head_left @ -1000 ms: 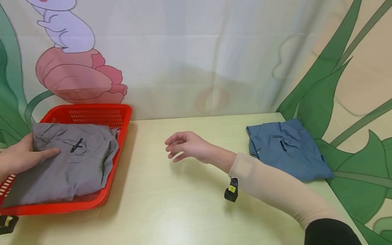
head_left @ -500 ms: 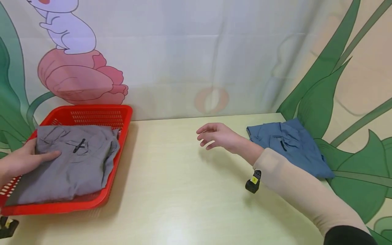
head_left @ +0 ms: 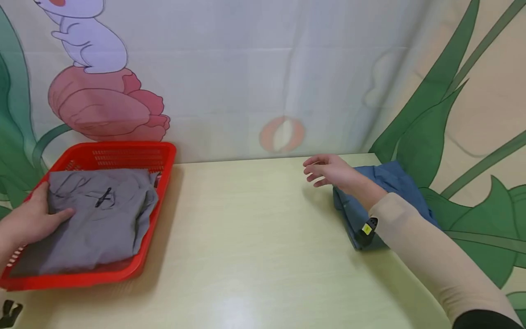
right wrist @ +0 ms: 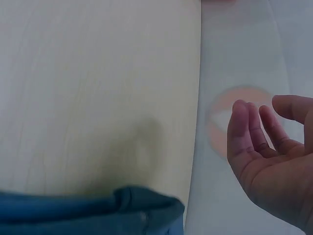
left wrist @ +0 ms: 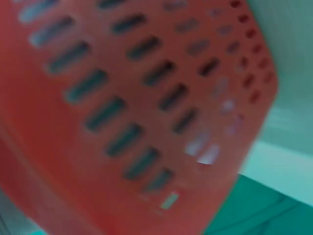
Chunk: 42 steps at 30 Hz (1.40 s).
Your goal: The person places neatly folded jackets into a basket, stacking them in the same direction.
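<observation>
A grey folded garment with a small black mark (head_left: 102,210) lies in the red plastic basket (head_left: 123,276) at the left. My left hand (head_left: 30,221) is at its left edge, thumb lying on the cloth and the other fingers hidden past the edge; whether they grip it I cannot tell. At the right of the table lies a blue folded garment (head_left: 386,176), partly covered by my right forearm. My right hand (head_left: 334,173) is in the air by its far left corner, fingers loosely bent and empty. In the right wrist view, the blue garment's edge (right wrist: 146,208) shows below this hand.
The pale table (head_left: 238,237) stretches between basket and blue garment. A printed curtain (head_left: 230,91) hangs along its back edge, and green leaf-patterned cloth (head_left: 472,214) borders the right side. The basket's slotted red wall (left wrist: 63,132) fills much of the left wrist view.
My right hand has moved right and slightly away, from mid-table to the blue garment. The grey garment shifted slightly right in the basket, then my left hand slid slightly back along it.
</observation>
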### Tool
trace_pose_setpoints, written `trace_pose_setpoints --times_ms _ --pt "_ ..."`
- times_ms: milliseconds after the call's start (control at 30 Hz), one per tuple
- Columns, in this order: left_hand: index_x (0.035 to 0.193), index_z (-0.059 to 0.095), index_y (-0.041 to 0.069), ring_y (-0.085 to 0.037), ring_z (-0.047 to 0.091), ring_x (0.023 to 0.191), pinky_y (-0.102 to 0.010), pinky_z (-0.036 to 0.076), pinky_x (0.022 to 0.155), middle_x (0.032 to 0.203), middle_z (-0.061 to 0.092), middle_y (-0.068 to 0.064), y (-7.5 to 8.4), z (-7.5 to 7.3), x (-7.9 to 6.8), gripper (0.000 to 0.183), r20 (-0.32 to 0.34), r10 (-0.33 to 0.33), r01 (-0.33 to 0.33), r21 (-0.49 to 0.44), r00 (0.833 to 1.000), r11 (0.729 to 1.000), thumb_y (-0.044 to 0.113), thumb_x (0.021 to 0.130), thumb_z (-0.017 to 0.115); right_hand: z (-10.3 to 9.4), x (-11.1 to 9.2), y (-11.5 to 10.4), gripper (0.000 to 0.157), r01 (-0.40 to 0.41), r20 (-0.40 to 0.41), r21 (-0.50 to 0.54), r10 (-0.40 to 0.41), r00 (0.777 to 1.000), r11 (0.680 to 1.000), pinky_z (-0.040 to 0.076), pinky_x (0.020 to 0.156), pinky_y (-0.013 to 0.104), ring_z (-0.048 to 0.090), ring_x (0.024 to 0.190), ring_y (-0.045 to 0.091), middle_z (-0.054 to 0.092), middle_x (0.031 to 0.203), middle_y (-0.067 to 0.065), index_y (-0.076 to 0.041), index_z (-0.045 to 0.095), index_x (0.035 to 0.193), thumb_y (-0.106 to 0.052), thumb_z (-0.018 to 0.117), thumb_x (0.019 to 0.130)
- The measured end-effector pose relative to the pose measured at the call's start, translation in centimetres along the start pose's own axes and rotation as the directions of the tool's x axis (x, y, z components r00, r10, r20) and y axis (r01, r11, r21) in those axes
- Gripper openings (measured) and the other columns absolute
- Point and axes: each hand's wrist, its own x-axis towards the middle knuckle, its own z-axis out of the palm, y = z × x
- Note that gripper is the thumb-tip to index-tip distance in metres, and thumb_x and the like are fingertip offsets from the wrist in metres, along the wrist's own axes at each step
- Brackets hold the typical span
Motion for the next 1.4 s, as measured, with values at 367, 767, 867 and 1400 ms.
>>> trace_pose_setpoints --times_ms 367,767,867,1400 --pt "0.155 0.005 -0.012 -0.069 0.018 0.126 -0.083 0.029 0.096 0.139 0.011 -0.051 5.9 0.4 -1.9 0.095 -0.128 0.011 0.010 0.162 0.992 0.987 0.017 0.091 0.069 -4.9 -1.7 1.0 0.044 -0.034 -0.101 -0.137 0.020 0.995 0.990 0.046 0.107 0.052 0.046 0.135 0.042 0.043 0.150 0.025 0.005 0.046 0.144 -0.022 0.051 0.109" --pt "0.148 0.033 -0.015 -0.065 0.026 0.127 -0.083 0.028 0.097 0.141 0.025 -0.047 8.4 1.0 -1.9 0.082 0.123 0.199 -0.222 0.216 0.972 0.951 0.037 0.096 0.068 -8.3 -3.1 3.6 0.055 -0.210 -0.259 -0.670 0.041 0.965 0.712 0.035 0.100 0.071 0.032 0.133 0.057 0.030 0.148 0.041 0.011 0.040 0.146 -0.026 0.049 0.106" --pt "0.149 0.035 -0.014 -0.064 0.030 0.126 -0.081 0.034 0.095 0.141 0.029 -0.045 8.4 1.4 -1.8 0.082 0.200 0.193 -0.234 0.205 0.960 0.950 0.040 0.097 0.067 -8.5 -3.2 4.7 0.060 -0.259 -0.264 -0.714 0.091 0.960 0.650 0.028 0.103 0.075 0.023 0.136 0.062 0.026 0.147 0.044 0.014 0.036 0.146 -0.028 0.049 0.105" --pt "0.147 0.040 -0.010 -0.063 0.033 0.125 -0.086 0.029 0.092 0.139 0.034 -0.044 9.1 2.7 -1.7 0.076 0.128 0.175 -0.204 0.270 0.976 0.941 0.034 0.093 0.071 -5.5 -3.1 7.2 0.074 -0.167 -0.139 -0.768 0.094 0.986 0.619 0.033 0.111 0.064 0.032 0.139 0.058 0.036 0.147 0.043 0.020 0.029 0.148 -0.031 0.057 0.103"
